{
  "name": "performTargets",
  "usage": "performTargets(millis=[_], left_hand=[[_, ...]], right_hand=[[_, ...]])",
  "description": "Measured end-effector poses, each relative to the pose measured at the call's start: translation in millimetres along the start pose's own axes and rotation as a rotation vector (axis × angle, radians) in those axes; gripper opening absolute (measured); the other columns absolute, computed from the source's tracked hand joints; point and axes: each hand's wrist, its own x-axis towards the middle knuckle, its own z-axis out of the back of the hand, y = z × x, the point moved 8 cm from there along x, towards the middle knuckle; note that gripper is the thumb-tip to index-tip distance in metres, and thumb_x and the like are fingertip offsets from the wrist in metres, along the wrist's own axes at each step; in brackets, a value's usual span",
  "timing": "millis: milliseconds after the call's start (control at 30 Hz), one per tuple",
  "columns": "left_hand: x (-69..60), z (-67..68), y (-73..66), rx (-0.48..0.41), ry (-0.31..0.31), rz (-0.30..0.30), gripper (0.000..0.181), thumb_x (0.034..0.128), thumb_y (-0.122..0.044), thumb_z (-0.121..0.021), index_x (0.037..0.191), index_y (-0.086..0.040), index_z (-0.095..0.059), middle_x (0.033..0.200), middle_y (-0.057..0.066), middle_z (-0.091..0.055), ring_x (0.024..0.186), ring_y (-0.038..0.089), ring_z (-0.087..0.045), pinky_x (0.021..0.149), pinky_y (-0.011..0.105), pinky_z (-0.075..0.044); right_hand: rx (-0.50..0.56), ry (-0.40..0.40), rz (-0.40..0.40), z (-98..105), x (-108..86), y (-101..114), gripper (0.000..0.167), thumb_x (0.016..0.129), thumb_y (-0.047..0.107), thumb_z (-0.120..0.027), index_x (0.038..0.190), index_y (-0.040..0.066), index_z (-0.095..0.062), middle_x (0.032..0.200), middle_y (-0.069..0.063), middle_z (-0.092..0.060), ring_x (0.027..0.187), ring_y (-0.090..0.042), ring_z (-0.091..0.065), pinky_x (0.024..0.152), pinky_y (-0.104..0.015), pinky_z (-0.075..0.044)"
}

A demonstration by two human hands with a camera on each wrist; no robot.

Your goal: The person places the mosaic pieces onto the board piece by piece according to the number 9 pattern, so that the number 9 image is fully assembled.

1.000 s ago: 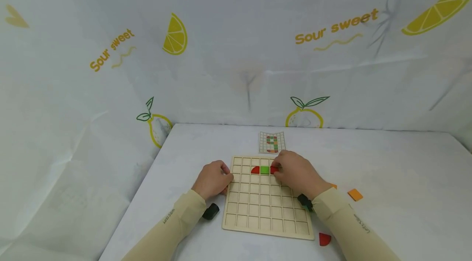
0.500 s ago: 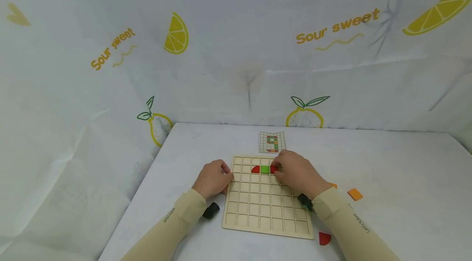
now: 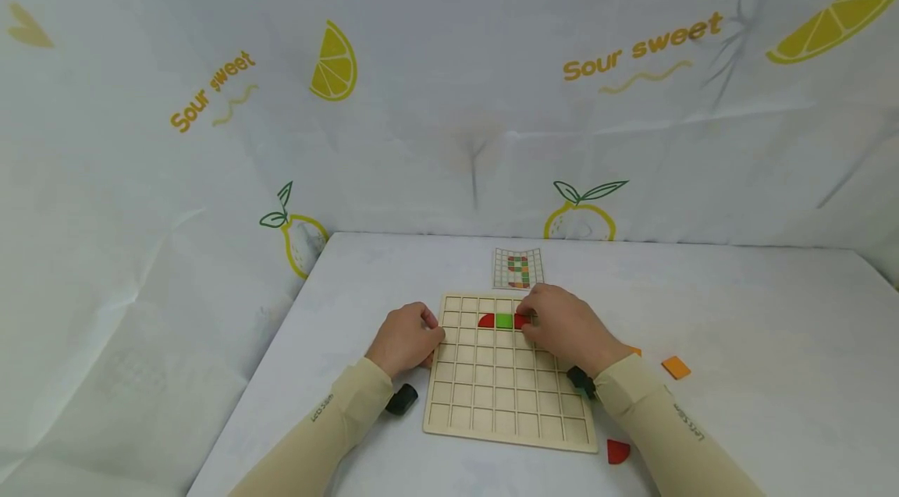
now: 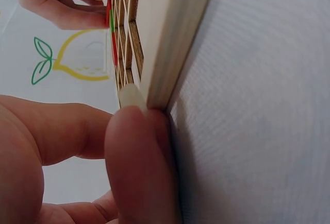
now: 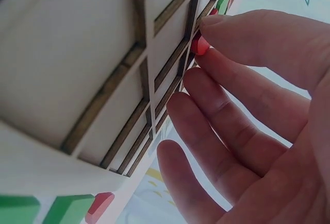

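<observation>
A wooden grid board lies on the table. My left hand grips its left edge, the thumb against the side near the corner. In an upper row sit a red quarter-round tile and a green square tile. To their right, my right hand pinches another red tile between thumb and index finger, at the cell beside the green one. That tile is partly hidden by the fingers; the other fingers of this hand are loosely bent.
A pattern card lies behind the board. Right of the board are an orange square tile, another orange piece partly behind the right arm, and a red quarter-round tile. Green tiles show beneath the board's edge in the right wrist view.
</observation>
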Motion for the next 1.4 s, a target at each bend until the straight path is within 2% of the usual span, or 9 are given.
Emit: performTargets(millis=[233,467,633,867,1100,1267,1400], left_hand=[[0.0,0.1,-0.3,0.004,0.0,-0.006,0.009,0.0992,-0.019,-0.067,0.098,-0.01,-0.065,0.06,0.002,-0.068,0.053,0.014,-0.066,0.058,0.028,-0.045],[0.7,-1.9,-1.1,0.006,-0.002,-0.008,0.009,0.0995,-0.019,-0.067,0.099,-0.01,-0.065,0.061,0.002,-0.068,0.053,0.014,-0.067,0.058,0.027,-0.045],[-0.4,-4.4,-4.4,0.008,0.005,-0.014,0.009,0.0991,-0.018,-0.067,0.099,-0.01,-0.066,0.061,0.002,-0.068,0.054,0.014,-0.066,0.058,0.027,-0.045],[-2.9,0.1,-3.3,0.013,-0.006,-0.008,0.009,0.0991,-0.019,-0.068,0.101,-0.01,-0.066,0.06,0.001,-0.068,0.055,0.014,-0.066,0.06,0.028,-0.045],[-3.4,1.1,-2.3,0.022,-0.008,-0.003,0.01,0.0996,-0.02,-0.068,0.102,-0.01,-0.066,0.062,0.002,-0.069,0.056,0.014,-0.066,0.061,0.028,-0.045],[-3.9,2.5,-0.4,0.02,-0.012,-0.009,0.01,0.0999,-0.02,-0.068,0.102,-0.01,-0.066,0.061,0.002,-0.068,0.055,0.014,-0.066,0.06,0.028,-0.046],[-3.8,0.8,-2.0,0.009,-0.006,-0.013,0.011,0.1,-0.02,-0.068,0.102,-0.01,-0.066,0.063,0.002,-0.069,0.056,0.014,-0.066,0.06,0.028,-0.047]], right_hand=[[0.001,0.005,0.003,1.0,-1.0,0.7,0.018,0.095,0.014,-0.077,0.112,0.011,-0.083,0.111,-0.001,-0.072,0.099,-0.018,-0.066,0.089,-0.042,-0.059],[0.021,-0.009,-0.033,8.8,-4.4,-9.3,0.021,0.095,0.014,-0.074,0.113,0.008,-0.082,0.112,-0.004,-0.074,0.109,-0.027,-0.072,0.094,-0.048,-0.06],[0.013,-0.014,-0.068,18.7,-21.3,-28.2,0.022,0.097,0.016,-0.074,0.114,0.006,-0.082,0.114,-0.007,-0.075,0.11,-0.029,-0.073,0.095,-0.051,-0.06],[-0.011,0.019,-0.135,28.7,-56.8,-57.6,0.023,0.095,0.022,-0.081,0.113,0.009,-0.082,0.113,-0.003,-0.074,0.097,-0.019,-0.064,0.087,-0.043,-0.059],[0.001,0.046,-0.086,32.9,-88.9,-70.9,0.022,0.091,0.023,-0.085,0.112,0.013,-0.083,0.108,0.005,-0.073,0.092,-0.013,-0.062,0.084,-0.037,-0.057],[0.015,0.047,-0.076,30.1,-93.1,-68.7,0.024,0.089,0.024,-0.087,0.111,0.015,-0.083,0.106,0.008,-0.071,0.092,-0.011,-0.06,0.083,-0.034,-0.056],[0.019,0.049,-0.079,28.1,-92.5,-66.7,0.024,0.088,0.022,-0.087,0.11,0.015,-0.083,0.107,0.007,-0.071,0.095,-0.012,-0.062,0.086,-0.037,-0.058]])
